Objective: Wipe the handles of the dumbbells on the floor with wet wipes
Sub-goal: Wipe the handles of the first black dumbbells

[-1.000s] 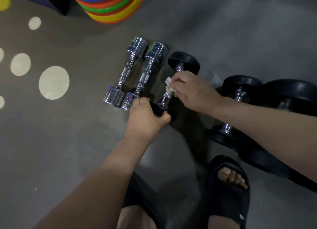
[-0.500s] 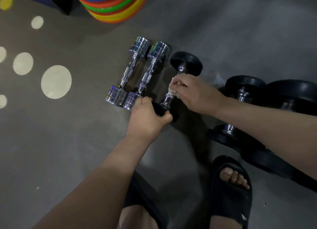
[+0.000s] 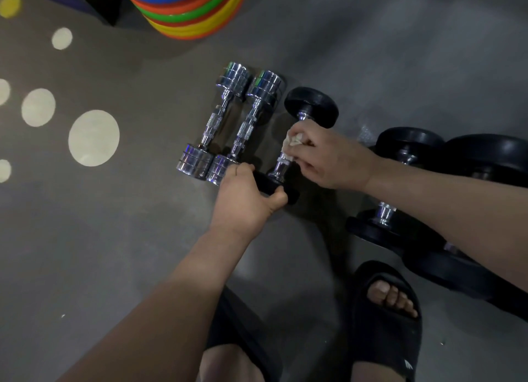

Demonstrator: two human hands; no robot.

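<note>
Left hand (image 3: 245, 198) clamped the near head of the black dumbbell (image 3: 311, 107) on the floor (image 3: 85, 238). Right hand (image 3: 328, 158) pressed a wet wipe (image 3: 291, 141) on its handle. Two chrome dumbbells (image 3: 225, 124) at 9 o'clock, touching.

No text can be read anywhere; the pale mark on the black sandal (image 3: 409, 364) is illegible.
</note>
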